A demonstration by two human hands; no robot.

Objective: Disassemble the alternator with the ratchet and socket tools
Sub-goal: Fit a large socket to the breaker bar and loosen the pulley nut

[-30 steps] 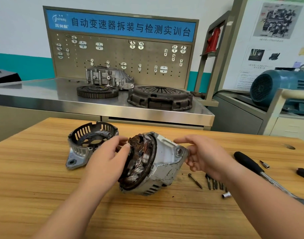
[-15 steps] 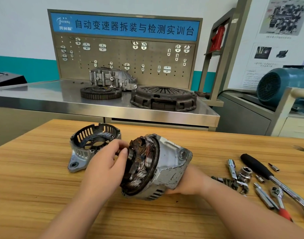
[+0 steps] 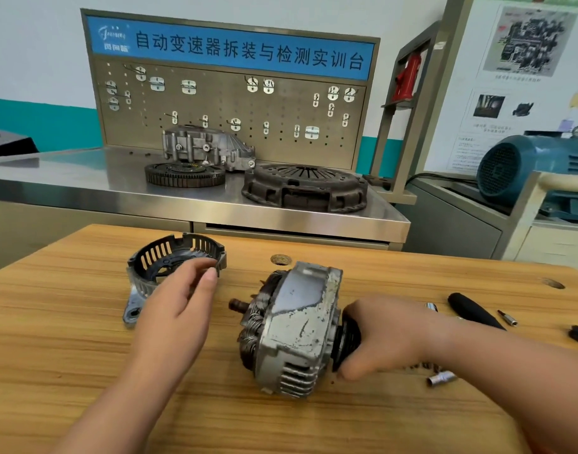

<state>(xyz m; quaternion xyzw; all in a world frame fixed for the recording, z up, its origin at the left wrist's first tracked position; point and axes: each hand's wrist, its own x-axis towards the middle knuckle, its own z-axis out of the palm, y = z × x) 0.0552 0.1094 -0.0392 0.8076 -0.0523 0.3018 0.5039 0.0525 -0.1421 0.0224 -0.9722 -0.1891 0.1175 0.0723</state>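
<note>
Our right hand (image 3: 389,335) grips the alternator (image 3: 297,329) by its black ribbed pulley (image 3: 345,339), fingers curled round it. Our left hand (image 3: 179,303) is relaxed and holds nothing, fingertips at the rim of the detached end cover (image 3: 169,257); contact we cannot tell. The alternator lies on its side, mid wooden table (image 3: 68,355). Its scuffed grey cast housing contains dark copper windings (image 3: 258,309). End cover: slotted metal cup, open side up. A steel socket (image 3: 441,378) and the black ratchet handle (image 3: 474,311) lie to the right.
</note>
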